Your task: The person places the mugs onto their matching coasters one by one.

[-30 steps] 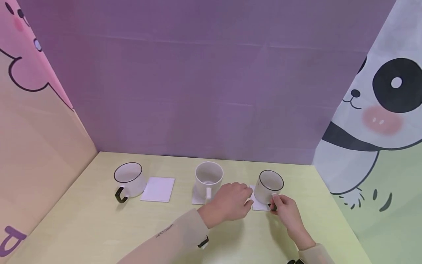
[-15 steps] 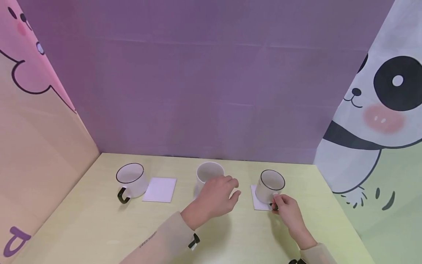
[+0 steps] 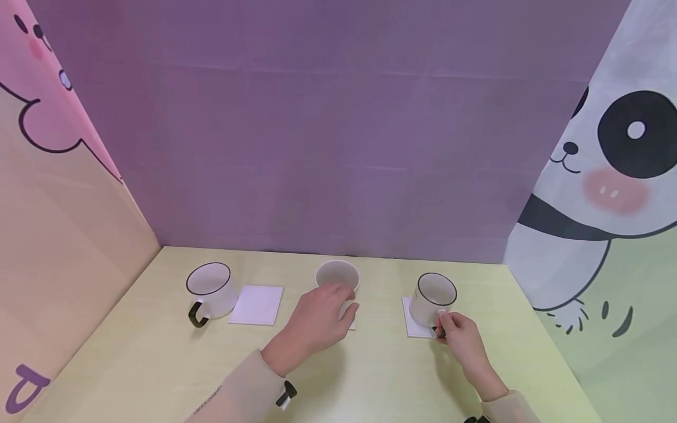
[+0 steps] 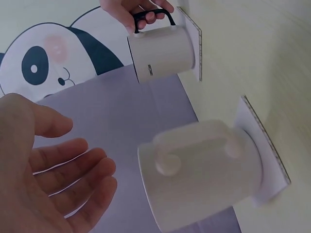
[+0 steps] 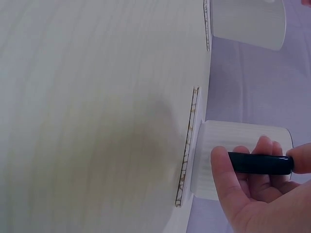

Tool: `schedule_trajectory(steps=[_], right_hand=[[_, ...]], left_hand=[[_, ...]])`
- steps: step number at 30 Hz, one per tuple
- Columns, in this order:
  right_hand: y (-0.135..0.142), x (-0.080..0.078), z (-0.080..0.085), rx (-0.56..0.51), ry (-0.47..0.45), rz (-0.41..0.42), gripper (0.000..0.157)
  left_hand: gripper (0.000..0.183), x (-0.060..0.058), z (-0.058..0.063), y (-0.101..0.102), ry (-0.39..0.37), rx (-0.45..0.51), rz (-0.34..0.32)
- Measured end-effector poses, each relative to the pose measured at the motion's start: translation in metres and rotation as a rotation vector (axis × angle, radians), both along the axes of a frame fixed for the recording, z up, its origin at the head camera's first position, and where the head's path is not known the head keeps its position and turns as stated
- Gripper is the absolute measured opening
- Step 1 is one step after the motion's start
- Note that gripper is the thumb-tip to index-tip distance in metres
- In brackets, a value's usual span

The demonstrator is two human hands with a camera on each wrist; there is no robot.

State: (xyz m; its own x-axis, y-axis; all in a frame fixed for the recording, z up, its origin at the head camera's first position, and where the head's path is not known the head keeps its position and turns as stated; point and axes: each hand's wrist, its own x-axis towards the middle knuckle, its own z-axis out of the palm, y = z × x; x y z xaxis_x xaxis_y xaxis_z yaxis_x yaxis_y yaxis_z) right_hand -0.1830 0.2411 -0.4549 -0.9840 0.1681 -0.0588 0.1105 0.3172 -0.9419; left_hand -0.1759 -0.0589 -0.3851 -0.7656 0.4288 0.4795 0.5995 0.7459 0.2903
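Observation:
On the right, my right hand (image 3: 461, 339) holds the black handle (image 5: 260, 163) of a white mug with a dark rim (image 3: 435, 299). That mug stands on a square white coaster (image 3: 414, 324). My left hand (image 3: 319, 317) hovers in front of the middle, all-white mug (image 3: 337, 274), hiding its lower part in the head view. In the left wrist view its fingers are apart and loosely bent, holding nothing, beside the white mug (image 4: 204, 179), which sits on its own coaster (image 4: 262, 150).
At the left stands a third mug (image 3: 211, 291), white with a dark rim and black handle, on the bare table (image 3: 132, 346). A coaster (image 3: 257, 305) lies just right of it. A purple backdrop (image 3: 338, 147) rises behind the table, with printed panels at both sides.
My left hand has drawn away leftward from the right mug and passed in front of the middle mug. The right hand stays at the black handle, and the mugs have not visibly moved.

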Motion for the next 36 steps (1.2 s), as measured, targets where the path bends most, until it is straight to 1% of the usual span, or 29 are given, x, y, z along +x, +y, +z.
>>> schedule_trajectory(steps=[6,11,17,23,28,32,36], right_hand=[[-0.001,-0.001,0.0,-0.003,0.007,0.007,0.031],[0.0,0.001,0.0,0.001,-0.002,-0.002,0.031],[0.001,0.0,-0.002,-0.003,0.0,0.002,0.031],[-0.001,0.0,-0.002,-0.004,0.0,-0.001,0.03],[-0.001,0.001,-0.001,0.0,0.0,0.001,0.03],[0.0,0.0,0.0,0.001,0.0,-0.001,0.03],[0.0,0.0,0.001,0.0,-0.001,0.002,0.031]], left_hand=[[0.006,0.0,-0.003,-0.016,-0.007,0.034,0.052],[0.005,0.001,-0.003,-0.028,-0.028,0.045,0.079],[0.004,0.0,-0.006,-0.042,-0.034,0.077,0.109],[0.003,-0.002,-0.006,-0.063,-0.063,0.118,0.166],[0.005,-0.001,-0.006,-0.077,-0.062,0.109,0.203],[0.005,0.002,-0.011,-0.085,-0.073,0.088,0.227],[0.004,0.006,-0.014,-0.095,-0.093,0.101,0.254]])
